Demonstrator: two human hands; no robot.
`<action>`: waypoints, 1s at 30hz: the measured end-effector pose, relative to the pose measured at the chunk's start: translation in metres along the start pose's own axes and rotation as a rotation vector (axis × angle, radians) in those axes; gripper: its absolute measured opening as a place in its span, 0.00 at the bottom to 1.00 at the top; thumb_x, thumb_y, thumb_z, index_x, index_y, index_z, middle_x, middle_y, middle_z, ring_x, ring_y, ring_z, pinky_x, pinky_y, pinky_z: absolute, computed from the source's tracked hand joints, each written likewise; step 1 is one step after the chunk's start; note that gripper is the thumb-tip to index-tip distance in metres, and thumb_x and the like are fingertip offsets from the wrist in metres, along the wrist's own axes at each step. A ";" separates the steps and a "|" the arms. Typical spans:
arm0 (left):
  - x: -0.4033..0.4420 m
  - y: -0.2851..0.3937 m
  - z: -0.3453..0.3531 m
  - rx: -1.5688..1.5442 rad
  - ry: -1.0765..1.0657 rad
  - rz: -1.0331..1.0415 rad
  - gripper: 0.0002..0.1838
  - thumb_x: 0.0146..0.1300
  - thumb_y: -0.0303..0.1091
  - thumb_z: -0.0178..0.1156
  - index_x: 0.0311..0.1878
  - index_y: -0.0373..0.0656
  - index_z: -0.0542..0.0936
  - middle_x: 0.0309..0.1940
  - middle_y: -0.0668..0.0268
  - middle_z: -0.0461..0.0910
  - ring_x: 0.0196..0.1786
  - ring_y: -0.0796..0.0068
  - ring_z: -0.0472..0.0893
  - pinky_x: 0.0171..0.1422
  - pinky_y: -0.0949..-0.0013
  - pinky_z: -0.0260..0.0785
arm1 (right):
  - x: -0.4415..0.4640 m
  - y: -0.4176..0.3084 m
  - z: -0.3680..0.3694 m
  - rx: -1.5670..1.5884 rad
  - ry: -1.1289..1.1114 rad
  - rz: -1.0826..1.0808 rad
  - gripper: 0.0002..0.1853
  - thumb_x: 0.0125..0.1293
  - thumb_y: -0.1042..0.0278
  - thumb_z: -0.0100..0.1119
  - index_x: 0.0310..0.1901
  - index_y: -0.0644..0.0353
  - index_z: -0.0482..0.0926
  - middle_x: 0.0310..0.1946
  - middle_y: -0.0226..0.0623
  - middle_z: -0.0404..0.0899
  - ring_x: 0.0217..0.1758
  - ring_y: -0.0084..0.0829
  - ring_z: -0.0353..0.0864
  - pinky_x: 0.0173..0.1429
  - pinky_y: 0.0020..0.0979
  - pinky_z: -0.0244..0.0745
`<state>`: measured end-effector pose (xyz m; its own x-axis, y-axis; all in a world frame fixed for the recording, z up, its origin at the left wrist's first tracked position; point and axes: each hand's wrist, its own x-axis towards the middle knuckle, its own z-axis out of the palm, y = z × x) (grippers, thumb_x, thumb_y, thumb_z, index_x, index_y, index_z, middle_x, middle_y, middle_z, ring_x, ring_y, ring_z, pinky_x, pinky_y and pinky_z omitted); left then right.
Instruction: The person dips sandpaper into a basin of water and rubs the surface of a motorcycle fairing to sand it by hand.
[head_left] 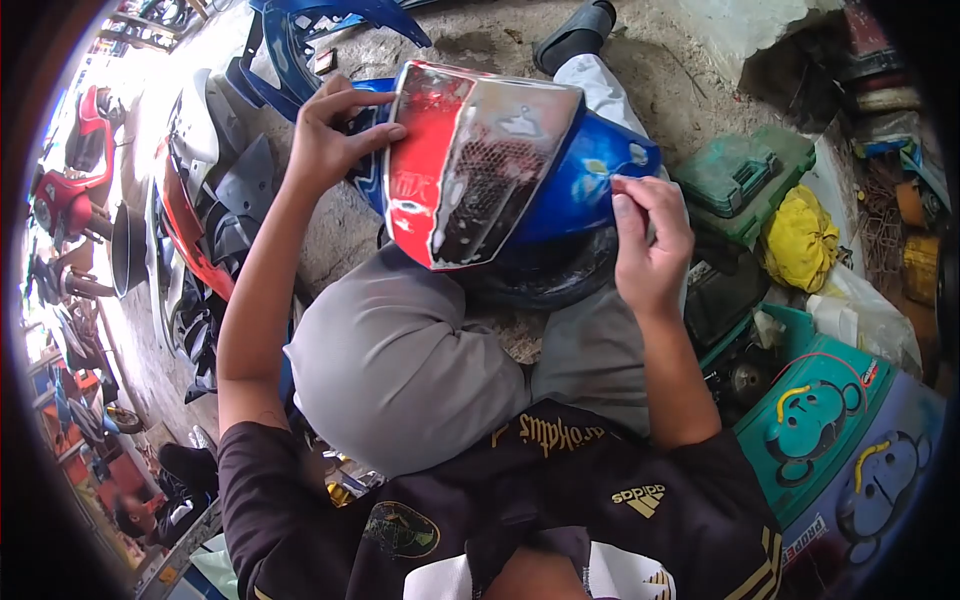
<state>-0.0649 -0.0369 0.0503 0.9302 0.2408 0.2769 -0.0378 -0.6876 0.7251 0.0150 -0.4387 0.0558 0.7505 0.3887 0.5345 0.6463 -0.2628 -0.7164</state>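
A motorcycle body panel (430, 150) with worn red, grey and black areas and white filler patches lies over a blue body panel (560, 190), above my lap. My left hand (345, 135) grips the red side's upper left edge, with thumb and index finger on the rim and the other fingers curled. At the blue panel's lower right edge, close to pale scuffed spots, my right hand (650, 240) is closed in a pinch. Its fingertips touch or nearly touch the blue surface; whatever lies between them is hidden. Beneath the panels is a dark round object (550, 280), partly covered.
More blue panels (330, 25) lie on the concrete floor ahead. Grey and orange body parts (190, 200) lean at left. A green tool case (735, 185), a yellow bag (800, 238) and a teal box (820, 410) stand at right. Another person (150, 515) is at lower left.
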 end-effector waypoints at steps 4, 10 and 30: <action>0.001 -0.015 0.034 -0.085 -0.172 -0.084 0.26 0.55 0.49 0.89 0.53 0.44 0.95 0.34 0.73 0.72 0.39 0.78 0.69 0.44 0.68 0.61 | 0.001 0.003 -0.010 0.010 -0.102 0.118 0.06 0.77 0.77 0.68 0.50 0.64 0.90 0.46 0.40 0.92 0.53 0.42 0.87 0.61 0.39 0.81; 0.009 -0.004 0.031 0.052 -0.230 0.056 0.26 0.65 0.47 0.81 0.63 0.45 0.92 0.53 0.58 0.85 0.58 0.62 0.82 0.66 0.60 0.73 | -0.008 0.016 0.004 -0.129 -0.245 -0.094 0.10 0.72 0.75 0.71 0.53 0.59 0.88 0.45 0.38 0.86 0.51 0.45 0.82 0.60 0.43 0.76; -0.013 0.043 0.060 0.112 -0.213 0.110 0.26 0.77 0.36 0.59 0.76 0.52 0.84 0.81 0.53 0.77 0.86 0.46 0.69 0.91 0.44 0.57 | 0.099 -0.008 0.070 0.001 -0.775 -0.358 0.13 0.66 0.77 0.74 0.51 0.55 0.89 0.41 0.38 0.84 0.41 0.47 0.89 0.43 0.44 0.84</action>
<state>-0.0563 -0.1108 0.0396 0.9791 0.0189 0.2024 -0.1132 -0.7764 0.6200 0.0743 -0.3361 0.0830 0.1945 0.9427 0.2711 0.8258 -0.0082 -0.5638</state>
